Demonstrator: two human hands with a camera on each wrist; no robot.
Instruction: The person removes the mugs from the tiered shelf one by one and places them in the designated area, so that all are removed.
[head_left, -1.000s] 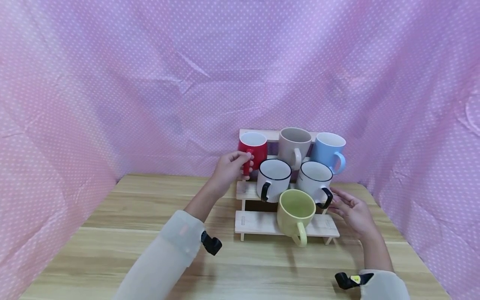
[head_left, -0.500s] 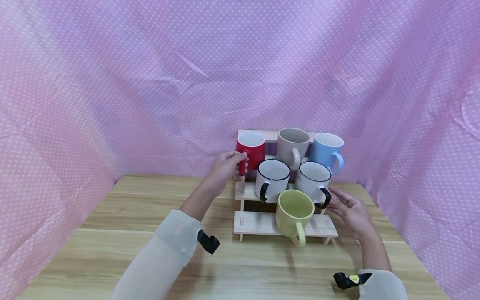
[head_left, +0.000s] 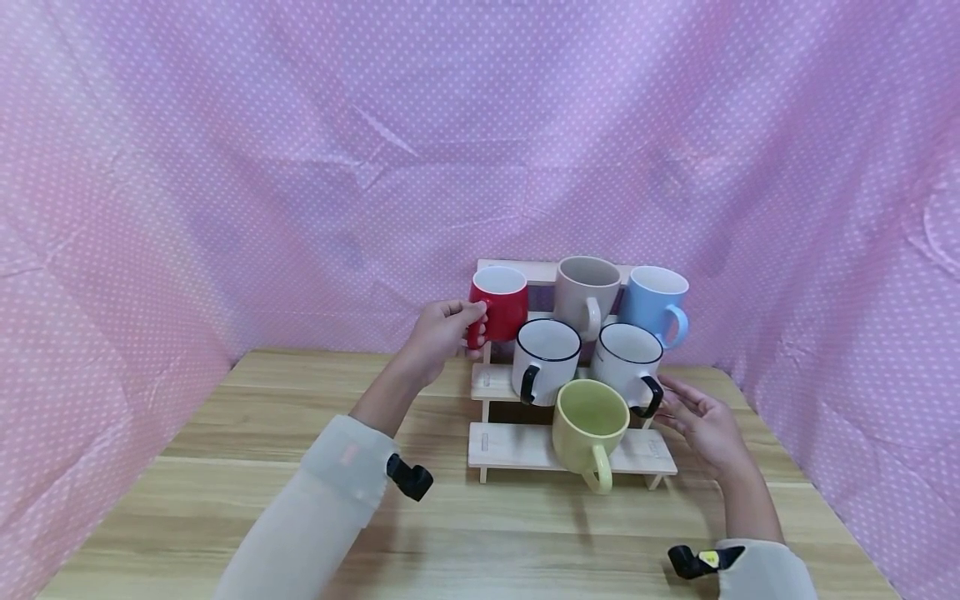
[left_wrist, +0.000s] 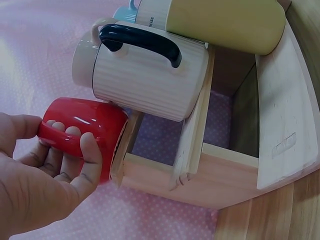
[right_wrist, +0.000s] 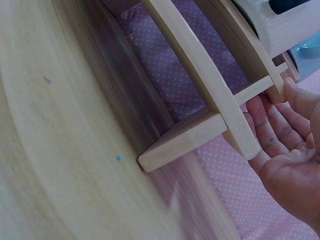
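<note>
My left hand point(head_left: 435, 337) pinches the handle of a red mug point(head_left: 507, 318), upright at the left end of the rack's top tier. In the left wrist view the thumb and curled fingers of that hand point(left_wrist: 50, 192) hold the red mug point(left_wrist: 82, 114) by its handle, its base against the board. The wooden rack point(head_left: 513, 447) has several tiers. At its right side my right hand point(head_left: 711, 433) is beside a white mug point(head_left: 622, 371). In the right wrist view that hand point(right_wrist: 295, 150) grips the end of a rack board point(right_wrist: 267, 82) between thumb and fingers.
A grey-beige mug point(head_left: 581, 304) and a blue mug point(head_left: 648, 308) share the top tier. Another white mug point(head_left: 543, 377) stands in the middle tier, and a yellow-green mug point(head_left: 585, 450) below. Pink dotted cloth point(head_left: 375, 208) hangs behind the wooden table point(head_left: 300, 417).
My left hand has shifted slightly left with the red mug, opening a wider gap from the grey-beige one. My right hand has stayed at the rack's right side.
</note>
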